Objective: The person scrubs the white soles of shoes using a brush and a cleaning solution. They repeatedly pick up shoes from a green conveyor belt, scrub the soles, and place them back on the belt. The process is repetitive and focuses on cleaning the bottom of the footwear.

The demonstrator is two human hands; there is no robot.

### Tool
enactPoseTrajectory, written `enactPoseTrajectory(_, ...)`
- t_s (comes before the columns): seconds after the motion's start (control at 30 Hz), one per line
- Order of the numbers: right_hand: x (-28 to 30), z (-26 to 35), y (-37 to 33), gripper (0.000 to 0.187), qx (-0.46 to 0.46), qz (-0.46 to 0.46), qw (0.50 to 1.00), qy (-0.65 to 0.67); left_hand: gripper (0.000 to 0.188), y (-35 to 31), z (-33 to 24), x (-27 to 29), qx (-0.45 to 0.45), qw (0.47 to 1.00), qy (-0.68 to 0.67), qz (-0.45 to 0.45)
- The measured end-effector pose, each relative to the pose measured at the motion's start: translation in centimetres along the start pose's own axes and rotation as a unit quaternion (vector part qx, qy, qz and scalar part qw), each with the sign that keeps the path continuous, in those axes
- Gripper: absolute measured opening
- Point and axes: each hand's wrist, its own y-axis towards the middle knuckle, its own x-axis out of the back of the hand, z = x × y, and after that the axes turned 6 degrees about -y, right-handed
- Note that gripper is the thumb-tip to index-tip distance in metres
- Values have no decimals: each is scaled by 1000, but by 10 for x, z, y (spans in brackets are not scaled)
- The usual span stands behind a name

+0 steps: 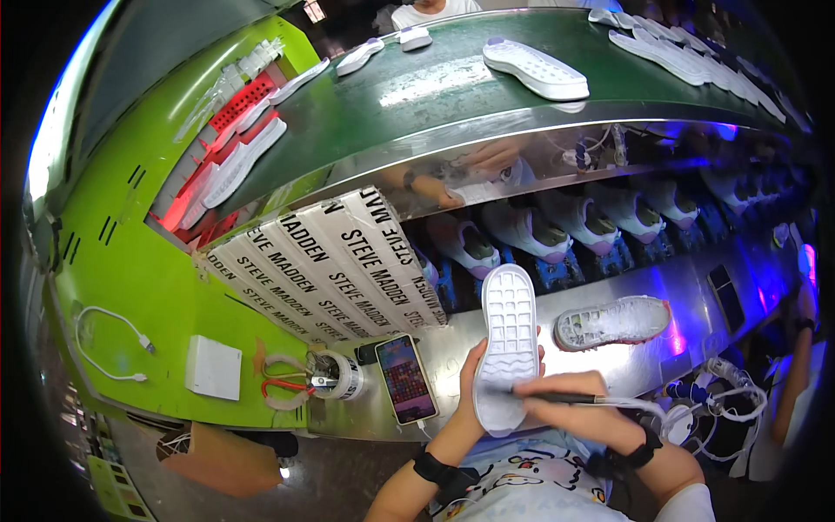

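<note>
Left hand [474,396] grips a white shoe sole [507,344] from its left edge, held upright over the near rim of the metal tabletop [452,348], tread pattern facing the camera. Right hand [578,409] is closed around a thin dark pen-like tool [561,398], tip resting on the sole's lower third. A thin white hose or cable appears to trail from the tool's rear; the view is too warped to say which.

Progress, as a judgement: work sits at the heel end; whether the upper part of the sole has been treated cannot be read from its surface. A second sole [611,320] lies flat just right of the held one, apart from both hands.

Room: a phone [406,378] lies near the left hand, with a tape roll [345,376] and red-handled scissors [283,389] further left. White cables [722,409] crowd the right. The conveyor belt [452,96] runs above, carrying more soles, well apart. The open space is mostly the tabletop strip just behind the held sole.
</note>
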Motion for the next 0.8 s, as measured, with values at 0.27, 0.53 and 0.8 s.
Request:
enactPoseTrajectory(0.27,18,-11,-1,20,-53,130,986,93,65,10,-16,-14,49,997,56,2)
enactPoseTrajectory(0.53,42,9,-1,15,18,172,985,-21,45,19,-19,-9,262,955,101,-95)
enactPoseTrajectory(0.8,59,11,-14,16,24,185,982,-25,39,-30,-25,-54,123,865,471,119)
